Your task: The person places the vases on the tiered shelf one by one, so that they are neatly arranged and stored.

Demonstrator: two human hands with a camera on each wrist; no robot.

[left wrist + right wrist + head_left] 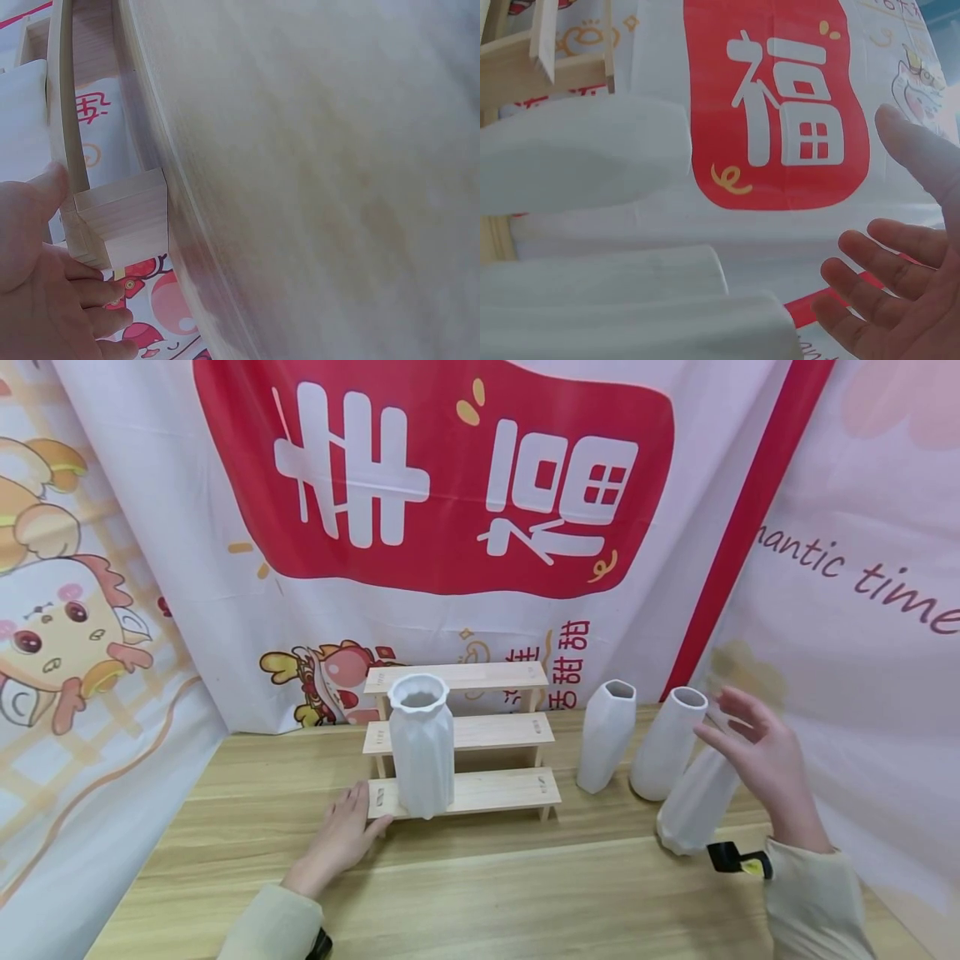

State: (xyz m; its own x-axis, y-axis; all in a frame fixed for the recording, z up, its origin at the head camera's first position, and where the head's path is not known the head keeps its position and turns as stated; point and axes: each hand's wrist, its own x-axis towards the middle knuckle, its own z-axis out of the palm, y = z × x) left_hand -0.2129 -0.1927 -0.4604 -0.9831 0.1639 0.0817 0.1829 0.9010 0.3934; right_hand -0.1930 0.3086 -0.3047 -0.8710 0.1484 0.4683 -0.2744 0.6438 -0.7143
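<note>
Wooden table (480, 893), bearing all below. Stepped shelf (480, 731), white vase (422, 756) on bottom step. Three vases (663, 752) grouped right. Left hand (341, 839) flat, fingers straight, touching shelf corner. Right hand (765, 768) raised, fingers spread, empty, beside nearest vase.

Third vase (697, 806): my right hand (765, 768) hides its mouth.
Shelf (480, 789): lower steps partly hidden behind ribbed vase (422, 752).
</note>
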